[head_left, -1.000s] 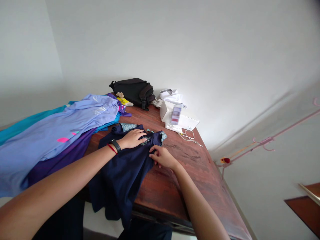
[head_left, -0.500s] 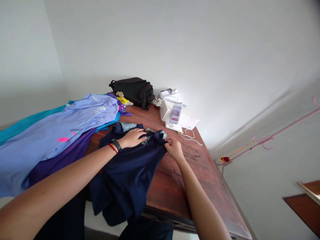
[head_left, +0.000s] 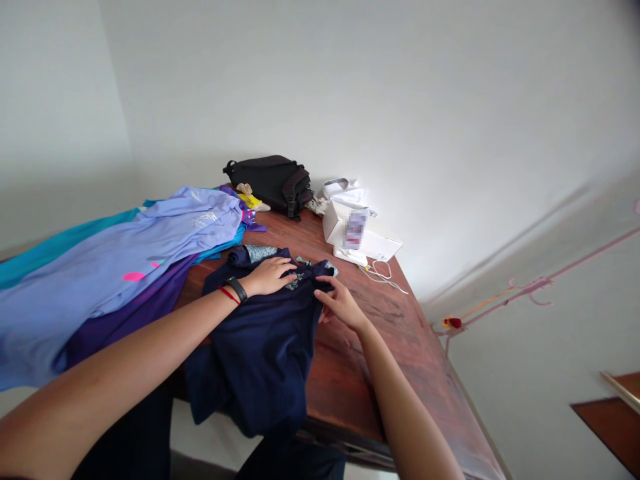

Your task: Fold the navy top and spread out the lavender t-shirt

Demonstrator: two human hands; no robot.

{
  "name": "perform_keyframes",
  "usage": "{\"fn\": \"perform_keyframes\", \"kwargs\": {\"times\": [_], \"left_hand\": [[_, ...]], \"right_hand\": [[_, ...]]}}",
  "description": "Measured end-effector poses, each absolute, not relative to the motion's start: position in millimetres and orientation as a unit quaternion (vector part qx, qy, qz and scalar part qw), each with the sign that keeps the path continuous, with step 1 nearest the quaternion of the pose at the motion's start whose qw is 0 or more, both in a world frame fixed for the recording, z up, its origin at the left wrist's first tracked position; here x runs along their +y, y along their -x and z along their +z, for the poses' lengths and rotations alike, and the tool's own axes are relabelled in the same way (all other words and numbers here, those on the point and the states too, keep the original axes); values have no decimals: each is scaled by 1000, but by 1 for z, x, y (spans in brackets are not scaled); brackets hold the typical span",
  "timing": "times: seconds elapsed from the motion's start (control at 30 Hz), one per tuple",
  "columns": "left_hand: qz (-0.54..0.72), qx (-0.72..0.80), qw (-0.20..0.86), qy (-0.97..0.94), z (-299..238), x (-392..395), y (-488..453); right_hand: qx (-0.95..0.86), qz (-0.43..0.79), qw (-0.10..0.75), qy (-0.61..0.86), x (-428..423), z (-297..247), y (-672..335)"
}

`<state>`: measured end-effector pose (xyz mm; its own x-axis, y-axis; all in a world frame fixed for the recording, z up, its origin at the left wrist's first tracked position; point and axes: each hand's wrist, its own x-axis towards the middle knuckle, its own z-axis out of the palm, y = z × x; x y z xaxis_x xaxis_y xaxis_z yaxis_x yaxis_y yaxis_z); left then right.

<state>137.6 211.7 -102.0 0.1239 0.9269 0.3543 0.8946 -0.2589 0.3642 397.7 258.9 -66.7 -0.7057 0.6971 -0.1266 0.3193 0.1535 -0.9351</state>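
A navy blue garment [head_left: 260, 347] with patterned light-blue trim lies on the wooden table, its lower part hanging over the front edge. My left hand [head_left: 273, 275] rests flat on its upper part, fingers stretched out. At the garment's right edge is my right hand [head_left: 340, 303], its thumb and index finger apart and touching the cloth below the right trim; its other fingers are curled and partly hidden. Beside the garment on the left lies a pile of clothes, with a lavender shirt [head_left: 170, 247] on top and purple and teal cloth under it.
A black bag [head_left: 267, 183] stands at the back of the wooden table [head_left: 370, 353]. Right of it are a white box [head_left: 334, 223], a phone with a blurred screen [head_left: 355, 231] and a white cable [head_left: 383, 275]. A pink rail [head_left: 570, 270] runs along the right wall.
My right hand has shifted slightly left and down along the garment's edge, its pinch loosening. The garment's lower right side has moved right. My left hand stays on the cloth.
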Motion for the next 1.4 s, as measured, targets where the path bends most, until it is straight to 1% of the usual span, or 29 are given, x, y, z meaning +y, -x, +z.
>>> {"fn": "perform_keyframes", "kwargs": {"times": [0.1,0.27,0.33,0.4,0.47,0.53,0.67,0.7,0.77,0.83,0.93,1.0,1.07,1.17,1.23,1.3,1.33,1.4], "left_hand": [[256,609,28,-750,-102,212,-137],[247,607,20,-755,-103,212,-136],[247,606,18,-756,-104,213,-136],[250,605,17,-756,-105,214,-136],[249,604,19,-757,-105,215,-136],[243,607,21,-756,-104,215,-136],[224,616,32,-755,-100,214,-137],[221,617,35,-755,-99,214,-137],[222,619,38,-753,-99,213,-137],[228,619,39,-751,-98,212,-137],[236,614,35,-752,-98,210,-137],[240,609,33,-755,-97,209,-138],[243,608,35,-755,-97,209,-138],[251,607,34,-754,-97,210,-138],[255,605,32,-753,-99,211,-138],[265,601,36,-753,-101,211,-138],[275,598,39,-752,-100,211,-138],[310,592,40,-743,-95,210,-138]], "right_hand": [[-758,574,76,298,251,-62,-399],[-731,649,-52,203,246,-55,-402],[-717,668,-90,174,245,-52,-403],[-715,675,-98,157,244,-50,-404],[-720,672,-76,154,244,-50,-406],[-721,673,-9,163,246,-53,-409],[-654,692,222,212,256,-58,-411],[-634,689,267,229,258,-59,-410],[-612,677,313,264,262,-61,-406],[-604,671,318,290,263,-63,-402],[-604,681,286,300,260,-65,-398],[-617,696,236,283,256,-65,-399],[-641,713,147,242,253,-63,-402],[-674,720,-32,163,249,-59,-405],[-685,708,-116,128,246,-57,-405],[-693,697,-139,117,243,-57,-403],[-697,695,-132,118,241,-58,-401],[-694,703,-88,129,237,-62,-398]]}}
